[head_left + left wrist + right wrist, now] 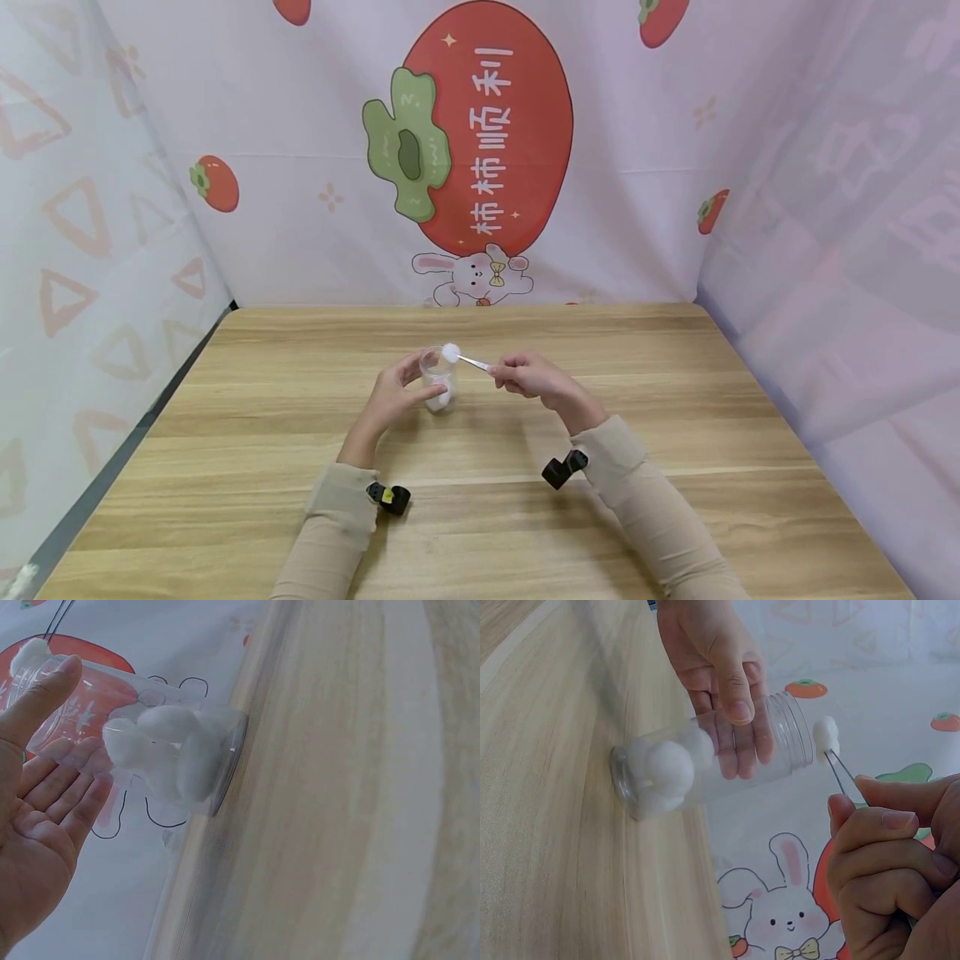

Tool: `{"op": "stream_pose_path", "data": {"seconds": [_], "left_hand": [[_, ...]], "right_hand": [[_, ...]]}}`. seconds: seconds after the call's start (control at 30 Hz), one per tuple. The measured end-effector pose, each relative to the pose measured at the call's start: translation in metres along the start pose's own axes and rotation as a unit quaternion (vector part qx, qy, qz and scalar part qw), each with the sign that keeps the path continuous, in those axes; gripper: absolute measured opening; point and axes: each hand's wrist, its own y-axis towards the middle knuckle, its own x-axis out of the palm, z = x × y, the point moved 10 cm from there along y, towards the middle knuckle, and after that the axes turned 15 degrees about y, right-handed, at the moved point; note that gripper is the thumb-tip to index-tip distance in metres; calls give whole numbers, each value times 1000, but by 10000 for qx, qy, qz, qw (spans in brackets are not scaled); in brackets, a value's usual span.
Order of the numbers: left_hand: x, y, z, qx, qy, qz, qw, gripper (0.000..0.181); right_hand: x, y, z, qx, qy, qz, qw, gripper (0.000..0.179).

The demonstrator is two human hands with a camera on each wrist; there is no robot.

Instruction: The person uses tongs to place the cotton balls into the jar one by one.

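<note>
A clear, wide-mouthed jar (439,377) stands upright on the wooden table, with several white cotton balls (669,769) in its lower part. My left hand (396,392) holds it from the left, thumb on the near side and fingers round the far side. With my right hand (529,375) I grip silver tweezers (476,364). Their tips pinch a white cotton ball (451,352) just above the jar's mouth, apart from the rim in the right wrist view (826,737).
The wooden table (480,517) reaches back to a hanging cloth (615,250) printed with persimmons and a rabbit. More printed cloth hangs along the left and right sides. Each sleeve carries a small black wrist camera (564,469).
</note>
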Motion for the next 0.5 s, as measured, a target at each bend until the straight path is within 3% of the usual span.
{"op": "stream_pose_path", "data": {"seconds": [0.5], "left_hand": [[2,0,-1,-171,-20,-15,9999,69]], "right_hand": [[9,4,0,38,22,-95,9999,29]]}}
